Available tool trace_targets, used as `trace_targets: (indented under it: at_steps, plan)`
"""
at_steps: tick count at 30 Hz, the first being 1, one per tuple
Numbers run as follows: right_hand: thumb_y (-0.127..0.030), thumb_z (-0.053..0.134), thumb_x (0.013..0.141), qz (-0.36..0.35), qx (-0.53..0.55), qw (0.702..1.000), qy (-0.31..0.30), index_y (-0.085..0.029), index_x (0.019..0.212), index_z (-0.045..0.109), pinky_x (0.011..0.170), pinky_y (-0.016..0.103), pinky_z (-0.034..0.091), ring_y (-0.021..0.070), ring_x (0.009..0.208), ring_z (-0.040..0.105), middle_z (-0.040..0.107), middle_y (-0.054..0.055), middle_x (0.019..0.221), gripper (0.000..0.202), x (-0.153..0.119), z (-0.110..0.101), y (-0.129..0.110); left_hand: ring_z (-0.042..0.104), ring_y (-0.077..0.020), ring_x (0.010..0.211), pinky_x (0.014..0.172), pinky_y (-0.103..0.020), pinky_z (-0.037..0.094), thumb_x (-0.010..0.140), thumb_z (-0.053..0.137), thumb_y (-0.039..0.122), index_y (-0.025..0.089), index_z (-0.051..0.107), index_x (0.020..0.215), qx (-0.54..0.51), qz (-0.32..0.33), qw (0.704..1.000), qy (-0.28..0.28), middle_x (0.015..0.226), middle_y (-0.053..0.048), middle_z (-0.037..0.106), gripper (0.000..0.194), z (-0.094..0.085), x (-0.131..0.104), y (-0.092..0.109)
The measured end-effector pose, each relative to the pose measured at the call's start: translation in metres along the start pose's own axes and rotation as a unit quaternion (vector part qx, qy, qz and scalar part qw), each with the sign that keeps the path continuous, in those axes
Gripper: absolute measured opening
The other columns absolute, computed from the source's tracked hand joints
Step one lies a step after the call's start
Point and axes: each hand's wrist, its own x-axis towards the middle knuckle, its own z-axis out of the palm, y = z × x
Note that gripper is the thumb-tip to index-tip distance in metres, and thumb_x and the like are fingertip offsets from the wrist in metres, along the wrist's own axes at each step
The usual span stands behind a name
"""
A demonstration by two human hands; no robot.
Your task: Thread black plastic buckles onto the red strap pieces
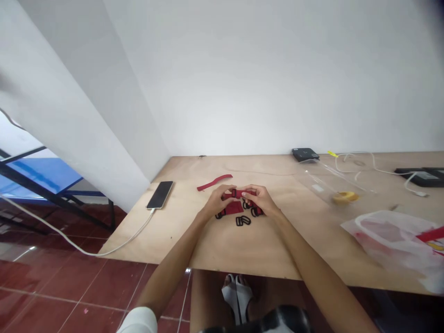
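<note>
Above the table, my left hand (pixel 217 200) is closed at the left end of a short red strap, its fingertips beside a black slide buckle (pixel 234 193). The strap (pixel 242 194) runs through or behind the buckle; which one I cannot tell. My right hand (pixel 263 198) pinches the strap's right part between thumb and fingers. Just beneath lie another red strap piece (pixel 234 207) and several black buckles, some partly covered by my hands. Two loose buckles (pixel 243 220) sit nearer the table's front edge. A separate longer red strap (pixel 214 182) lies farther back.
A phone (pixel 160 194) with a white charging cable (pixel 120 250) lies at left. On the right are a clear plastic sheet or bag (pixel 317 182), a yellow tape roll (pixel 345 197), a whitish plastic bag (pixel 385 236) and black devices (pixel 305 154) with cables. A wall stands behind.
</note>
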Motion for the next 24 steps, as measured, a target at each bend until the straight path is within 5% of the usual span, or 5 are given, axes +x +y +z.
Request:
trace_targets:
  at_steps: [4, 10, 14, 17, 24]
  plan:
    - [-0.048, 0.082, 0.069, 0.017, 0.043, 0.999, 0.021, -0.017, 0.094, 0.071, 0.051, 0.027, 0.047, 0.0145, 0.05, 0.058, 0.067, 0.001, 0.062, 0.042, -0.001, -0.002, -0.001, 0.066, -0.0194, 0.089, 0.077, -0.031, 0.054, 0.084, 0.073, 0.034, 0.02, 0.068, 0.112, -0.035, -0.045, 0.998, 0.016, 0.109, -0.009, 0.072, 0.032, -0.004, 0.001, 0.003]
    - [-0.047, 0.081, 0.069, 0.014, 0.039, 0.999, 0.014, -0.017, 0.088, 0.071, 0.052, 0.027, 0.047, 0.014, 0.05, 0.057, 0.065, -0.001, 0.058, 0.037, -0.004, 0.013, -0.004, 0.064, -0.0239, 0.104, 0.094, -0.04, 0.051, 0.084, 0.074, 0.034, 0.021, 0.071, 0.109, -0.041, 0.019, 0.999, 0.008, 0.107, -0.01, 0.071, 0.028, -0.001, 0.003, 0.009]
    - [-0.045, 0.081, 0.07, -0.014, 0.023, 0.998, 0.05, -0.02, 0.093, 0.072, 0.073, 0.03, 0.054, 0.0187, 0.081, 0.068, 0.074, 0.005, 0.089, 0.035, -0.004, 0.016, -0.008, 0.062, -0.0245, 0.108, 0.098, -0.043, 0.049, 0.081, 0.077, 0.035, 0.022, 0.073, 0.103, -0.044, 0.033, 0.998, 0.025, 0.109, -0.01, 0.068, 0.026, 0.0, 0.003, 0.011]
    - [-0.039, 0.085, 0.066, -0.013, 0.041, 0.999, 0.001, -0.022, 0.102, 0.072, 0.088, 0.032, 0.052, 0.0208, 0.101, 0.067, 0.073, 0.006, 0.109, 0.042, -0.003, 0.015, -0.008, 0.062, -0.0245, 0.105, 0.095, -0.042, 0.051, 0.08, 0.078, 0.036, 0.023, 0.074, 0.101, -0.063, 0.02, 0.998, 0.014, 0.107, -0.01, 0.066, 0.025, 0.001, 0.004, 0.016]
    - [-0.033, 0.087, 0.063, 0.059, 0.146, 0.986, -0.057, -0.018, 0.093, 0.072, 0.059, 0.024, 0.049, 0.0114, 0.062, 0.06, 0.07, 0.001, 0.08, 0.037, -0.001, 0.012, -0.005, 0.062, -0.0204, 0.092, 0.077, -0.031, 0.053, 0.084, 0.069, 0.031, 0.018, 0.061, 0.093, -0.149, -0.013, 0.989, -0.023, 0.103, -0.009, 0.062, 0.018, -0.001, 0.002, 0.031]
